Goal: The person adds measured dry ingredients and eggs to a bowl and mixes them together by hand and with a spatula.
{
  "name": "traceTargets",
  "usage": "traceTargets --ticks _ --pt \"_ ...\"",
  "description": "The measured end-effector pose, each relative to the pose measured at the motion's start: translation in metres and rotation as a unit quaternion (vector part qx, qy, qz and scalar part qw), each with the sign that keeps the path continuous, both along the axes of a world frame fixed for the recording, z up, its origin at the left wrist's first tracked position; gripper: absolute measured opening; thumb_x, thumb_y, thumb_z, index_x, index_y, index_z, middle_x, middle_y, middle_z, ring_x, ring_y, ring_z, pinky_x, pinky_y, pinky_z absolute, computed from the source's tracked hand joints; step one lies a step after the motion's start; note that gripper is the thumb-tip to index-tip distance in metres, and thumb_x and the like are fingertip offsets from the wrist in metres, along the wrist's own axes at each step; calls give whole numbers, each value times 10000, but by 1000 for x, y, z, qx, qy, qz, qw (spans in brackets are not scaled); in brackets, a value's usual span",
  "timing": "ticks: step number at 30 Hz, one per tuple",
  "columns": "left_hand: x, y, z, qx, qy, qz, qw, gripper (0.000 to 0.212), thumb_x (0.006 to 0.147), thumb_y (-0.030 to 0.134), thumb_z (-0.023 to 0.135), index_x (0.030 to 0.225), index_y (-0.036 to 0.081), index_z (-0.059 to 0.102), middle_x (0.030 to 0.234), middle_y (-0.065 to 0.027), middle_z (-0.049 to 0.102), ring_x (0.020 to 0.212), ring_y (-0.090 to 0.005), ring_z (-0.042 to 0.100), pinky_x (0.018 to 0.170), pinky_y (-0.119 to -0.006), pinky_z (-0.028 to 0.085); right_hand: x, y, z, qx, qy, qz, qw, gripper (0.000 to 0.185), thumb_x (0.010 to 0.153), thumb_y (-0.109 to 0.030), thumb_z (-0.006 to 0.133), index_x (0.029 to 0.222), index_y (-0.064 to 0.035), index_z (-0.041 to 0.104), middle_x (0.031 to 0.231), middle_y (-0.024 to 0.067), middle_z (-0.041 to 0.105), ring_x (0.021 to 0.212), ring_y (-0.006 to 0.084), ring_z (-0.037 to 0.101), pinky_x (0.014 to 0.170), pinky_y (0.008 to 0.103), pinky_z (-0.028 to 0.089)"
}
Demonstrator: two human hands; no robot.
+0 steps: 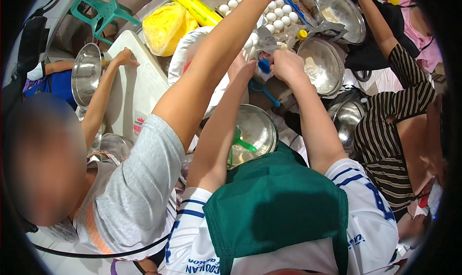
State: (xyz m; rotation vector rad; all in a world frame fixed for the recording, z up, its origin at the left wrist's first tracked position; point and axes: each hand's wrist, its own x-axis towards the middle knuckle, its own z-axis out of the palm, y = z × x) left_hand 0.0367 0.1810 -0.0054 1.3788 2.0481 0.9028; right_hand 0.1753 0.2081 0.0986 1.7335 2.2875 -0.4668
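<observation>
My left hand (pixel 242 67) and my right hand (pixel 287 66) are raised ahead of me, on either side of a clear plastic bag (pixel 265 44) with a blue scoop (pixel 264 66) between them. The fingers of my right hand are closed on the bag's edge. My left fingers are bent at its other side, and what they grip is not clear. White eggs (pixel 249 44) lie just beyond my left hand. Nearer my body is a metal bowl (pixel 260 125) with a green plastic utensil (pixel 245 144) in it. A metal bowl of white powder (pixel 321 66) stands right of my right hand.
A co-worker's arm (pixel 213 58) reaches across from the left, above my left forearm. Another person in a striped top (pixel 386 130) is at the right. Trays of eggs (pixel 279 17), a yellow bag (pixel 168 27), a white foam box lid (pixel 133 76) and more metal bowls (pixel 86 74) surround the work area.
</observation>
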Motion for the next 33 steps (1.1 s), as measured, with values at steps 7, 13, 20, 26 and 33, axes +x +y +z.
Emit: traceTargets --ticks 7,13,20,26,33 --pt "-7 -2 -10 48 59 15 997 388 720 225 671 1015 -26 653 898 -260 668 904 -399 644 852 -450 484 11 7 -6 60 3 -89 994 206 766 -209 628 919 -126 739 930 197 685 907 331 668 805 432 532" --pt "12 -12 10 47 2 52 998 516 688 303 757 1056 -31 620 944 -257 668 920 -385 646 833 -422 495 24 11 -29 0 143 -120 982 320 747 -250 671 1014 -73 685 1006 202 675 984 342 646 863 430 503" --pt "24 -25 22 -41 -184 50 981 633 648 254 802 1148 -24 531 1020 -231 653 965 -353 638 851 -403 483 30 7 -72 -113 206 -155 959 495 637 -365 752 996 -35 667 1027 194 675 998 337 640 865 413 494" --pt "10 -34 -22 5 -268 68 961 540 691 173 768 1137 -19 531 986 -193 665 878 -303 646 787 -382 498 15 2 -55 -68 145 -224 961 455 690 -343 721 1070 -95 689 1035 177 680 997 315 646 867 400 496" --pt "8 -40 1 -76 -446 37 891 208 780 68 681 963 -13 622 695 -72 646 550 -123 578 472 -254 426 17 7 -53 -124 173 -238 948 406 704 -327 728 1034 -94 689 1060 155 679 1004 325 643 856 427 512"
